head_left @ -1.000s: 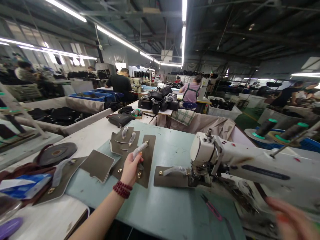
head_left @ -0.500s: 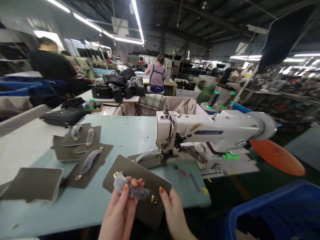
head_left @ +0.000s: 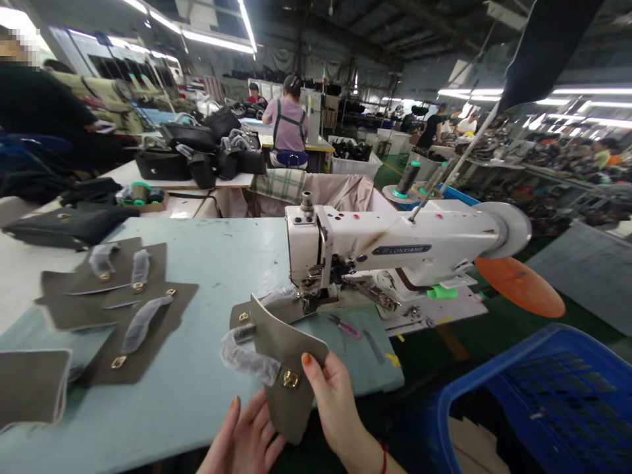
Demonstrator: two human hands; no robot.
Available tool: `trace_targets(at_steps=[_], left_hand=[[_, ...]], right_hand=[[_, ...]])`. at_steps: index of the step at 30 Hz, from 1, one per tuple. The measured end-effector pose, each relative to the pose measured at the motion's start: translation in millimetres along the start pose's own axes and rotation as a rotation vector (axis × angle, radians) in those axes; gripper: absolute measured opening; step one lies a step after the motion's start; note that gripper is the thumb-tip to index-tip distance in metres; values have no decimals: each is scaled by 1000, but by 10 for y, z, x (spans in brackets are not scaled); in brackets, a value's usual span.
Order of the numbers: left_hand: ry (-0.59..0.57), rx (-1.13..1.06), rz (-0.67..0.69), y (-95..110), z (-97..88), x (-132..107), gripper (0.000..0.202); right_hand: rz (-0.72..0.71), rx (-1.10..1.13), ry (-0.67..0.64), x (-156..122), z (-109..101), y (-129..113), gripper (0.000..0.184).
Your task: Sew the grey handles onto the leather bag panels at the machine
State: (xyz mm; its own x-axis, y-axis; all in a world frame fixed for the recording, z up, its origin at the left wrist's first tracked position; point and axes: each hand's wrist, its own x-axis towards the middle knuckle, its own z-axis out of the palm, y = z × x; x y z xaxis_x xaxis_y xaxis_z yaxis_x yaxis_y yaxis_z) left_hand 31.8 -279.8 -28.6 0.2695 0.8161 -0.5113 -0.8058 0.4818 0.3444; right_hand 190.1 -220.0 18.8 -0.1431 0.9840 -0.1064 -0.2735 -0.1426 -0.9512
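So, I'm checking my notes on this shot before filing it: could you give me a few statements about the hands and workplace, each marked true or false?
1. The right hand holds a brown panel. True.
2. Both hands are balled into fists. False: the left hand is open.
3. Pink-handled snips lie on the table. True.
4. A red basket stands at the lower right. False: the basket there is blue.
5. An orange disc shows below the sewing machine's handwheel. True.

Premises are a bag-sewing workshop, evidenced by an industrial sewing machine (head_left: 355, 230), 2 thread cones (head_left: 408, 179) and piled black bags (head_left: 190, 137).
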Motion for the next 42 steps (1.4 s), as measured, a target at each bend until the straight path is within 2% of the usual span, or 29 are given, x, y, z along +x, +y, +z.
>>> trace_targets(at_steps=[2, 4, 8, 9, 13, 18, 22, 26, 29, 34, 42], left_hand=[[-67, -35, 127, -27, 144, 113, 32], [-33, -65, 227, 7, 284, 211, 27], [254, 3, 309, 198, 430, 358, 38], [290, 54, 334, 265, 442, 399, 43], [215, 236, 335, 597, 461, 628, 54], [158, 445, 260, 1029, 507, 1006, 43], [113, 538, 194, 1250, 538, 1297, 35], [107, 570, 156, 1349, 569, 1507, 36], [88, 583, 147, 1393, 601, 1576, 38], [53, 626, 156, 1436, 633, 1585, 36], [94, 645, 174, 1402, 640, 1567, 37]], right_hand=[[6, 28, -17, 39, 54, 44, 29], [8, 42, -36, 86, 73, 62, 28], [30, -89, -110, 235, -20, 63, 29], [47, -139, -119, 287, -60, 68, 31], [137, -268, -120, 534, -208, 128, 42], [203, -220, -178, 813, -282, 261, 43], [202, -204, -135, 961, -276, 347, 41], [191, -181, -62, 1068, -242, 398, 43], [182, -161, -33, 1107, -208, 432, 46], [166, -147, 24, 1103, -158, 475, 46], [154, -118, 60, 1086, -132, 498, 46]])
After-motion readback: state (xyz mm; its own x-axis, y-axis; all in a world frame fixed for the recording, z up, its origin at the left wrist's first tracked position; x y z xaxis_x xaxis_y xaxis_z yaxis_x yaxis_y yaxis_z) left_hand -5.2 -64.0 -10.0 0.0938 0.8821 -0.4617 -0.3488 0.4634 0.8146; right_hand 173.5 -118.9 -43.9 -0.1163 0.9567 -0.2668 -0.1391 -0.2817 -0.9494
